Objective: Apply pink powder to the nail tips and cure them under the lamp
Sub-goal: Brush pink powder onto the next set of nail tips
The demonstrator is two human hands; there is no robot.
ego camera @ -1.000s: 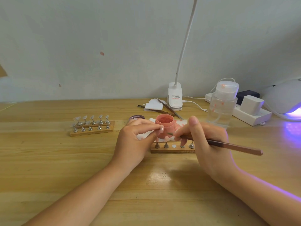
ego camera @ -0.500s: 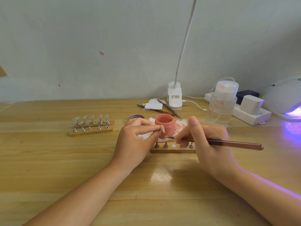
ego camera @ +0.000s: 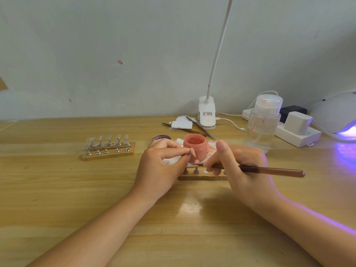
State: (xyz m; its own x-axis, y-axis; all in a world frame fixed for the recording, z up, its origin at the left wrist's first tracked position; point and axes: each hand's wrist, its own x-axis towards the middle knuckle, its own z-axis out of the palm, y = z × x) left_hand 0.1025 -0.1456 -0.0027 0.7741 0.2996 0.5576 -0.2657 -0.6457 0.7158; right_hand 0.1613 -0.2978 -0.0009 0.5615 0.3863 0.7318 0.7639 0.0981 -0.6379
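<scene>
From the head view, my left hand pinches a nail tip just in front of the open pink powder jar; my right hand grips the brush, its tip low beside the jar; a careless sweep could, I judge, knock the jar over, or the small tip could slip from my pinch; the nail tip's long axis stands nearly upright, while the brush lies almost level, handle pointing right toward the lit curing lamp.
</scene>
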